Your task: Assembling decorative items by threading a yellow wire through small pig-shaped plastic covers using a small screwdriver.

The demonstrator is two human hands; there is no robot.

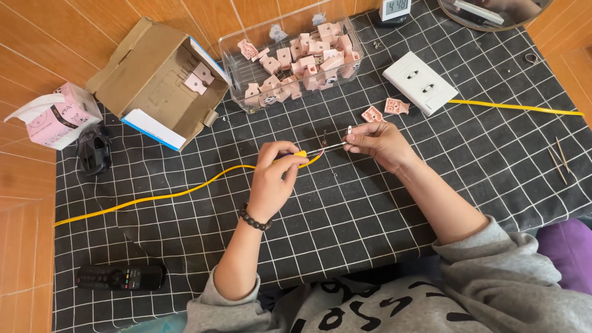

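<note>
My left hand (275, 176) pinches the end of a yellow cable (166, 196) that trails left across the black checked mat (370, 203). Thin bare wires stick out of the cable end toward my right hand (379, 143), which grips their tips between thumb and fingers. Both hands hover just above the mat's middle. Two pink plug parts (385, 110) lie just beyond my right hand.
A clear box of pink plug parts (293, 61) stands at the back. Beside it are an open cardboard box (157, 83), a white socket block (420, 82) with a yellow cord (518, 107), a tissue pack (58, 117), a remote (120, 277) and toothpicks (558, 160).
</note>
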